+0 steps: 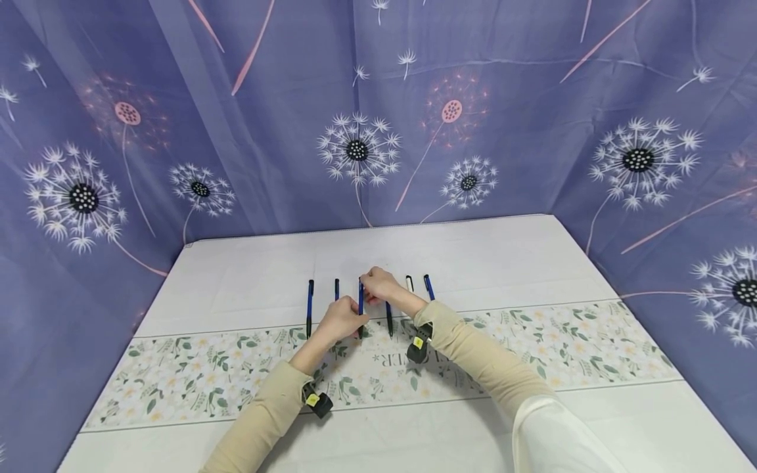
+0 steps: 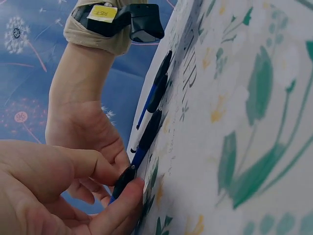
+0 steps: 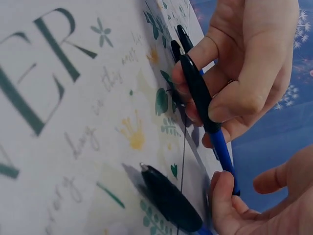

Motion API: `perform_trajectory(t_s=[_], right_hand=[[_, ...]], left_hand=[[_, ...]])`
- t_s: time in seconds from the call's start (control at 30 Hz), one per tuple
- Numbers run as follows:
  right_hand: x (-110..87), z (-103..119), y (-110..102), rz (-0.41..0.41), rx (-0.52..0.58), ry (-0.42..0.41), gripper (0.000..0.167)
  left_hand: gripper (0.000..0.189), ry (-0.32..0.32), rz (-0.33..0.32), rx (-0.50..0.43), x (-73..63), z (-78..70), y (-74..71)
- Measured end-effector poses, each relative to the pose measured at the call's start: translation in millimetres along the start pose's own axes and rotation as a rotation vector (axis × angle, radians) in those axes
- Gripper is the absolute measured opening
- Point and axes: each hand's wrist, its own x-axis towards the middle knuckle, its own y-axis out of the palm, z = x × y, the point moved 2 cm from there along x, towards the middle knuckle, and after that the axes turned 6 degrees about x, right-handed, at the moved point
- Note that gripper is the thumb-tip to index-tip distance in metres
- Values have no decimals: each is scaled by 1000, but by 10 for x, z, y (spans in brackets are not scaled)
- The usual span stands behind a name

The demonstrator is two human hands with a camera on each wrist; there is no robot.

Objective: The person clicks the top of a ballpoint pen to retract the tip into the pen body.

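Note:
My left hand [image 1: 342,318] pinches a blue pen [image 1: 361,303] by its black grip, between thumb and fingers. In the right wrist view the held pen [image 3: 223,149] slants with its metal tip up. My right hand [image 1: 381,284] is at the pen's far end, a fingertip against that end and another finger [image 3: 269,180] apart from it. A blue-and-black pen [image 1: 309,309] lies to the left of the hands, and another pen [image 1: 337,288] is partly hidden by my left hand. One more pen [image 1: 389,320] lies below my right hand.
Beyond my right wrist lie a white pen [image 1: 409,282] with a black end and a blue pen [image 1: 428,287], both partly covered by the arm. A floral band [image 1: 195,374] crosses the white tablecloth [image 1: 248,276]. Purple dandelion curtains [image 1: 284,131] stand behind and at both sides.

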Motion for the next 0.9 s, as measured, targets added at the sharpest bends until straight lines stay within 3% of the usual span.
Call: perform_trajectory(t_s=[0.2,0.43,0.9], right_hand=[[23,-19,4,-16,39,0,37],[41,-38,8,-23,78,-5,35],[85,-74,49,34,317,20,35]], left_hand=[[23,-30,26,-57,12,11,16],[25,-15,59,-171,24,5,43],[32,-21,92,-303,40,-18,57]])
